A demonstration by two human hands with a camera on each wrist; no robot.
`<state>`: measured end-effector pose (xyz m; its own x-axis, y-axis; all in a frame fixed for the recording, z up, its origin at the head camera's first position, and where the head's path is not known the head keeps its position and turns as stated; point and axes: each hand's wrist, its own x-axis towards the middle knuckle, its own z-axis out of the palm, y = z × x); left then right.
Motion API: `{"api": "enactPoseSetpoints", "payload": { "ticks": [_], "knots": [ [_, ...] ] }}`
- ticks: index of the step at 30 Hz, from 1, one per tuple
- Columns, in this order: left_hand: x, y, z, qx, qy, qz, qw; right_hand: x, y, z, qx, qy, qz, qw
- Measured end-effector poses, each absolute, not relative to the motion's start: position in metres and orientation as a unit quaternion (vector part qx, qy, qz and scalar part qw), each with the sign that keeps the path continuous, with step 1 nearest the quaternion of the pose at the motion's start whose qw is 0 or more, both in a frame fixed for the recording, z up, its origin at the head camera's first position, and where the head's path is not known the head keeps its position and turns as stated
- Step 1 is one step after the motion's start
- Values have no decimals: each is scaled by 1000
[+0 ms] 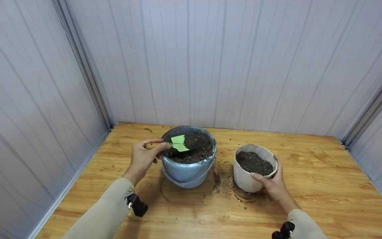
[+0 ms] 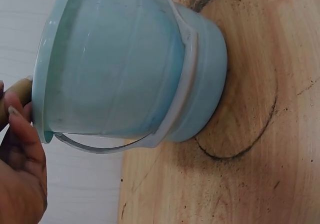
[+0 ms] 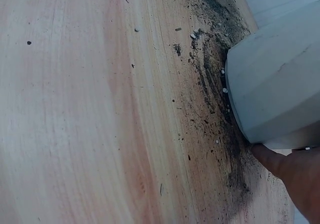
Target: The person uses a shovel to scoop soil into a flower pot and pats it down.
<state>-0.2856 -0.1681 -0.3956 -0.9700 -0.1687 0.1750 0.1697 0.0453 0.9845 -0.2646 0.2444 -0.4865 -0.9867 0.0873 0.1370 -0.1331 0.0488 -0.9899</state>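
Observation:
My left hand (image 1: pixel 144 156) pinches the wooden handle (image 2: pixel 21 90) of a small garden trowel at the left rim of a blue bucket (image 1: pixel 186 172). The trowel's green blade (image 1: pixel 179 146) lies over the dark soil (image 1: pixel 197 144) inside the bucket. On the right, my right hand (image 1: pixel 272 181) grips a white pot (image 1: pixel 244 176) by its near right side, thumb at the rim and fingers around the outer wall. Dark soil (image 1: pixel 254 163) sits in this pot too. In the right wrist view, part of the right hand (image 3: pixel 295 176) shows against the pot's wall.
Spilled soil (image 1: pixel 222 176) is scattered over the wooden table (image 1: pixel 320 186) between bucket and pot. The bucket's handle (image 2: pixel 187 79) hangs down its near side. Pale panel walls (image 1: pixel 211 66) close off the back and both sides.

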Motion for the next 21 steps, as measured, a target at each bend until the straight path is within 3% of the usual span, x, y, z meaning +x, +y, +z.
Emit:
{"api": "enactPoseSetpoints", "payload": {
  "ticks": [21],
  "knots": [
    [-288, -146, -382, 33, -685, -720, 102, -265, 244, -488, 32, -710, 698, 89]
  ]
}}
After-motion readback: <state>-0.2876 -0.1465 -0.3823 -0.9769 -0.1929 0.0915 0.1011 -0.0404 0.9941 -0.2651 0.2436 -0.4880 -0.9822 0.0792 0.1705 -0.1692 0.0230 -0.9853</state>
